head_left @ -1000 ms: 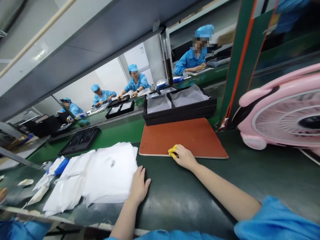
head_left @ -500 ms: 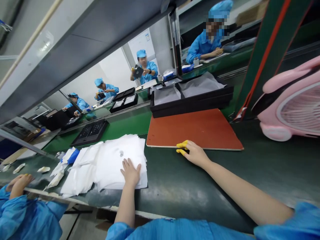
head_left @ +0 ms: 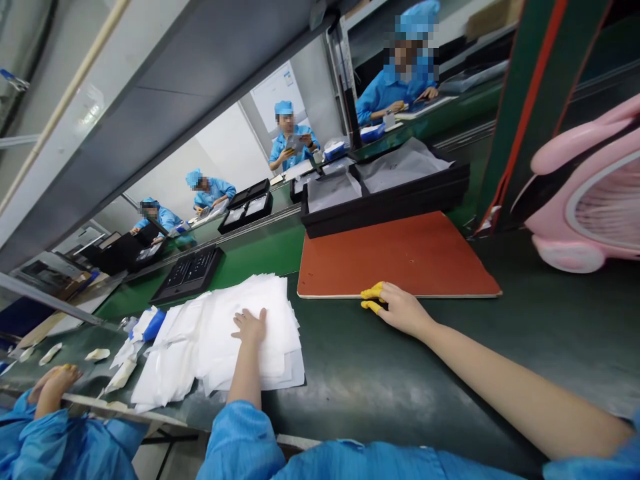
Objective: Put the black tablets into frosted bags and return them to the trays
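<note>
My left hand [head_left: 251,328] lies flat with spread fingers on a stack of white protective bags [head_left: 274,300], whose edges are slightly fanned out. More white bags [head_left: 167,360] overlap on its left side. At the front edge of a reddish-brown board [head_left: 395,260] rests my right hand [head_left: 397,305]. Yellow finger cots cover some of its fingertips, which are apart and hold nothing. Behind the board stands a long black tray [head_left: 390,200] with translucent grey sheets [head_left: 403,167] in it.
A pink fan [head_left: 595,193] stands at the right. Another black tray [head_left: 187,273] lies on the green belt at the left. A blue-and-white packet [head_left: 150,325] and crumpled scraps lie beside the bags. A co-worker's hands [head_left: 57,383] rest at the left table edge; several co-workers sit opposite.
My left hand has moved a little forward and left over the stack, and the top sheets have shifted with it. My right hand stays by the board's edge.
</note>
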The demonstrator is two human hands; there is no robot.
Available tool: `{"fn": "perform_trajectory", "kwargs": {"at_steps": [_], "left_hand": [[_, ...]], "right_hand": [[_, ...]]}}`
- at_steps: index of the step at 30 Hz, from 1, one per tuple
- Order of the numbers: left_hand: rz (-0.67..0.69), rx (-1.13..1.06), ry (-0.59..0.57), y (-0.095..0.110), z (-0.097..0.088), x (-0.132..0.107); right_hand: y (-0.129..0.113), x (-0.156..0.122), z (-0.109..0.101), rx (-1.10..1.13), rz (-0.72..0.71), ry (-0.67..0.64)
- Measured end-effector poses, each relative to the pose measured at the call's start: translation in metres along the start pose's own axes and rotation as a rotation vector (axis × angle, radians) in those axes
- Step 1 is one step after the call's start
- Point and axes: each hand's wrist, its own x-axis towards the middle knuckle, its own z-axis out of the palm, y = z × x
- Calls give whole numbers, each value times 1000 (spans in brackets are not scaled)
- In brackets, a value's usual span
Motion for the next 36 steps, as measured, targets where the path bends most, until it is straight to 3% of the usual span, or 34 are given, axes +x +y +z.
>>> {"fn": "perform_trajectory", "kwargs": {"at_steps": [3,7,10,12,17,22,25,28,31,36], "left_hand": [[13,16,-19,3,-4,11],[139,43,-38,16,-26,40],[285,50,73,32,-32,71],[320,49,114,40,-28,90],[257,75,17,41,-10,116],[336,153,82,37,-8,134],[422,167,51,39,-10,142],[420,172,27,44,-12,144],[418,179,77,46,-13,141],[483,187,89,34,-14,132]], "right_hand": [[-7,1,7,189,133,-11],[-21,11,15,861,397,-223],[-25,23,7,1315,489,-393],[-24,29,-2,1445,535,-436],[-22,34,-17,1503,550,-518],[-24,34,-17,1545,578,-564],[-23,33,-16,1637,574,-582],[-22,32,-17,1661,577,-604],[-22,33,-17,1582,579,-615],[-22,32,-15,1433,541,-616]]}}
